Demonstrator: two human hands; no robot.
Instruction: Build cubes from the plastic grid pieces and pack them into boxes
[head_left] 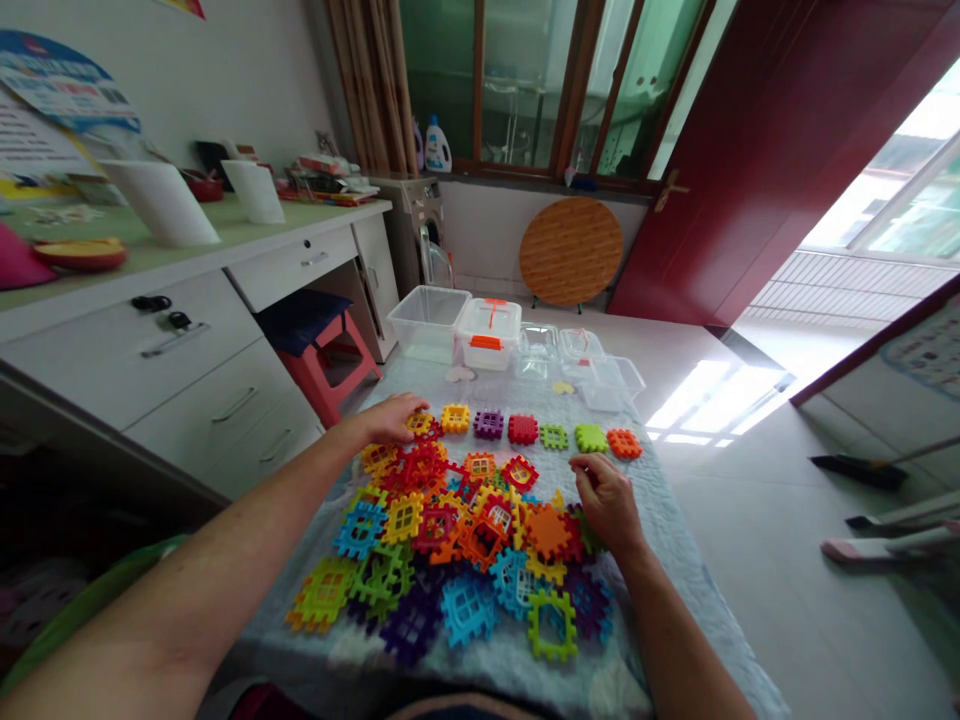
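Observation:
My left hand (pixel 396 418) is at the left end of a row of toothed plastic building blocks, its fingers closed on a yellow window block (pixel 418 424). Along the row to its right stand another yellow block (pixel 455 418), a purple block (pixel 489 424), a red block (pixel 523 429), two green ones and an orange block (pixel 624 444). My right hand (pixel 606 500) is at the right side of the loose pile, fingers curled in and nothing visible in them. Beneath and between my hands lies the heap of interlocking tiles (pixel 469 520) in many colours.
Clear plastic boxes stand at the table's far end, among them a large open bin (pixel 429 320) and a lidded box with orange clips (pixel 491 350). A pink stool (pixel 330 360) and a white desk (pixel 202 360) are to the left. A round wooden tabletop (pixel 571 250) leans behind.

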